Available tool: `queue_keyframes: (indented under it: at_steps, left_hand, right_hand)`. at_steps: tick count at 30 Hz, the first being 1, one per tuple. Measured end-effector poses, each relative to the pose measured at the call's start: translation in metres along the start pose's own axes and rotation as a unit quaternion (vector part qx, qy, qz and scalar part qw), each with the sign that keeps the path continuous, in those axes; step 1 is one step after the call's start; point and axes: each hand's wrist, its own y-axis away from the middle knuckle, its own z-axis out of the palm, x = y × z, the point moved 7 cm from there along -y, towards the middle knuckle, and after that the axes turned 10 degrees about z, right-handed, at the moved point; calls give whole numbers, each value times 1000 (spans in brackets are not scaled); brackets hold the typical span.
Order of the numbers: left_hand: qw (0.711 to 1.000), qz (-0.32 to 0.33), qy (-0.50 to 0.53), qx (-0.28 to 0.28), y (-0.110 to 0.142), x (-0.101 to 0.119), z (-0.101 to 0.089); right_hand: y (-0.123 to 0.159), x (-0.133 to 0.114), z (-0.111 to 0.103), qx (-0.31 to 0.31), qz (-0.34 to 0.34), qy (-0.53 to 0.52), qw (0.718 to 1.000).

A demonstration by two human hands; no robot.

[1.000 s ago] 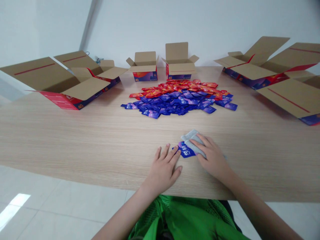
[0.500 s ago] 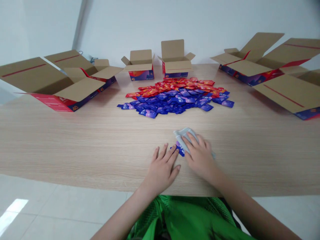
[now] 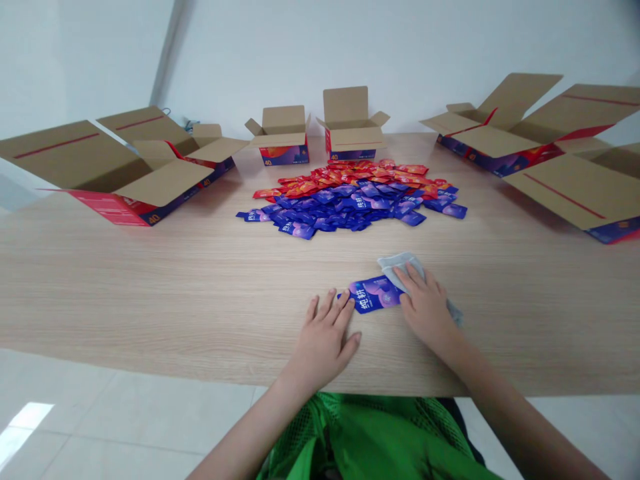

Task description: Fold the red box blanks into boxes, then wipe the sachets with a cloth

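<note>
A blue and purple sachet [image 3: 374, 293] with white lettering lies flat on the wooden table in front of me. My left hand [image 3: 326, 337] rests flat, fingers spread, its fingertips on the sachet's left end. Over the right end, my right hand [image 3: 427, 303] presses a folded light grey cloth [image 3: 393, 265], which sticks out above and to the right of the fingers. Part of the sachet's right end is hidden beneath cloth and hand. Beyond both hands is a heap of blue sachets [image 3: 345, 205], with red sachets [image 3: 350, 175] along its far side.
Two open cardboard boxes, one left of centre [image 3: 284, 155] and one at centre [image 3: 352, 153], stand by the wall. More open boxes flank the table [image 3: 150, 287], at left [image 3: 113, 208] and right [image 3: 493, 157]. The table's front edge runs close to my body.
My right hand has slid the cloth to the right along the sachet, uncovering more of its printed face. My left hand has stayed on the left end.
</note>
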Motion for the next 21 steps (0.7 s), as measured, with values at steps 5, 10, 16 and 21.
queue_keyframes:
  at_steps: [5, 10, 16, 21]
  left_hand:
    - [1000, 7, -3, 5, 2, -1, 2]
    - [1000, 12, -10, 18, 3, -1, 3]
    - [1000, 16, -14, 19, 2, -1, 3]
    - [999, 19, -12, 25, 3, -1, 3]
  right_hand:
    - [-20, 17, -19, 8, 29, -175, 984]
    - [6, -58, -10, -31, -98, -88, 991]
    - [16, -49, 7, -20, -56, 55, 997]
    - [-15, 12, -1, -18, 15, 17, 1000]
